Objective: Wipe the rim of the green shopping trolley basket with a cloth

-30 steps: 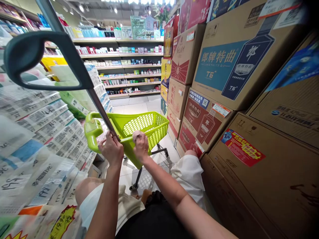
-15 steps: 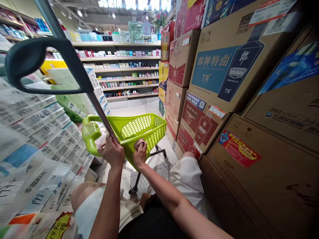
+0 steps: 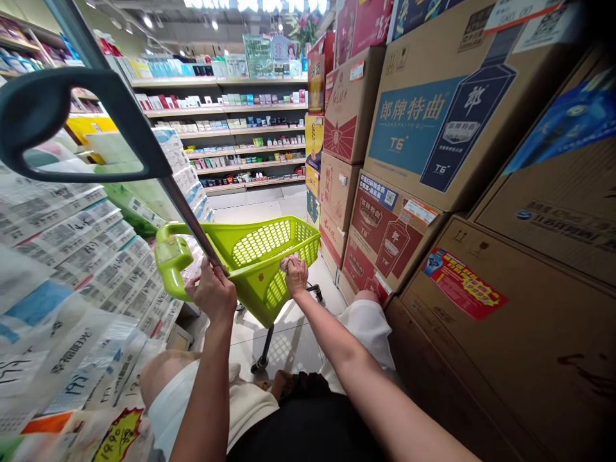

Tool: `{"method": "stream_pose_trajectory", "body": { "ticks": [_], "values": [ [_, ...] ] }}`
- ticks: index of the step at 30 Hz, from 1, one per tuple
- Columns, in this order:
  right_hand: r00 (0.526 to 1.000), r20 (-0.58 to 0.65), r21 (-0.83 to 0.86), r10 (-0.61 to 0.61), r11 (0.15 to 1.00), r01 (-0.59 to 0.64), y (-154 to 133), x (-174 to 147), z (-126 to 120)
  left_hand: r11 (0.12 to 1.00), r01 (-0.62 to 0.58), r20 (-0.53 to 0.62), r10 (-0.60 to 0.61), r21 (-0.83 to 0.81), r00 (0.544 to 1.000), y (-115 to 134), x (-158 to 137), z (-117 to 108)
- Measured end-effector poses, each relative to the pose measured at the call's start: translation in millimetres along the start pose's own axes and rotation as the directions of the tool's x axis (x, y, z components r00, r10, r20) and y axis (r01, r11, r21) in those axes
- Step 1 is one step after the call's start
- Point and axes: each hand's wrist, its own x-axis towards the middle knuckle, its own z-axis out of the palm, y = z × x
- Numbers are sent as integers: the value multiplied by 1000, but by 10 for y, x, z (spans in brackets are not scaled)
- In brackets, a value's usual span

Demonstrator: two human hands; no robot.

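A lime-green shopping cart (image 3: pixel 250 295) on dark wheeled legs stands in front of my knees, its basket side perforated. My left hand (image 3: pixel 214 292) is closed around the metal pole (image 3: pixel 190 215) that rises along the basket's near left end. Higher on that pole is a dark grey loop-shaped handle (image 3: pixel 149 151). My right hand (image 3: pixel 297 276) presses a crumpled pinkish-brown cloth (image 3: pixel 289 262) against the basket's outer side, just under the rim. Part of the cloth is hidden by the fingers.
Stacked cardboard cartons (image 3: pixel 414 141) rise close on my right. Plastic-wrapped paper packs (image 3: pixel 96 250) are piled on my left. Ahead, shelves (image 3: pixel 231 131) of small boxes and bottles stand beyond the tiled floor (image 3: pixel 250 205).
My right hand has slid the cloth along the basket's side, to the right and slightly up. A small reddish mark now shows where it was. My left hand keeps its hold on the pole.
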Motion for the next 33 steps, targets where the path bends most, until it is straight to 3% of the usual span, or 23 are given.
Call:
{"method": "stream_pose_trajectory", "body": {
  "ticks": [4, 8, 10, 14, 16, 19, 22, 24, 27, 31, 33],
  "values": [
    [998, -11, 78, 67, 995, -66, -172, -327, 149, 1000, 19, -1, -19, 4, 1000, 54, -16, 15],
    [993, 55, 212, -109, 973, 95, -295, -945, 312, 1000, 12, -22, -12, 15, 1000, 60, -30, 16],
    [986, 89, 306, -140, 946, 107, -370, -1085, 323, 1000, 11, -27, -10, 15, 1000, 49, -33, 11],
    [976, 136, 460, 171, 862, -215, -762, -870, 219, 1000, 24, -30, -24, -2, 999, 40, -35, 13],
    [960, 143, 509, 242, 813, -281, -1013, -687, 140, 999, 36, -20, -36, -18, 999, 53, -33, 13],
    [972, 97, 553, 212, 801, -230, -1234, -621, 62, 999, 52, 3, -52, -14, 999, 70, -23, -17],
    [979, 98, 566, 181, 799, -204, -1222, -806, 56, 999, 32, 92, -33, 11, 995, 45, -4, -100],
    [958, 156, 548, 241, 786, -287, -1188, -912, 67, 999, -33, 173, 30, 17, 985, 11, 2, -175],
    [921, 184, 532, 344, 753, -388, -1254, -881, 46, 987, -137, 185, 119, 84, 975, -16, 0, -276],
    [960, 62, 540, 272, 800, -262, -1427, -787, 26, 967, -144, 236, 93, 208, 967, 38, 20, -337],
    [962, 45, 505, 271, 824, -256, -1442, -852, 66, 962, -149, 285, 79, 231, 955, 78, 34, -338]
  ]
}}
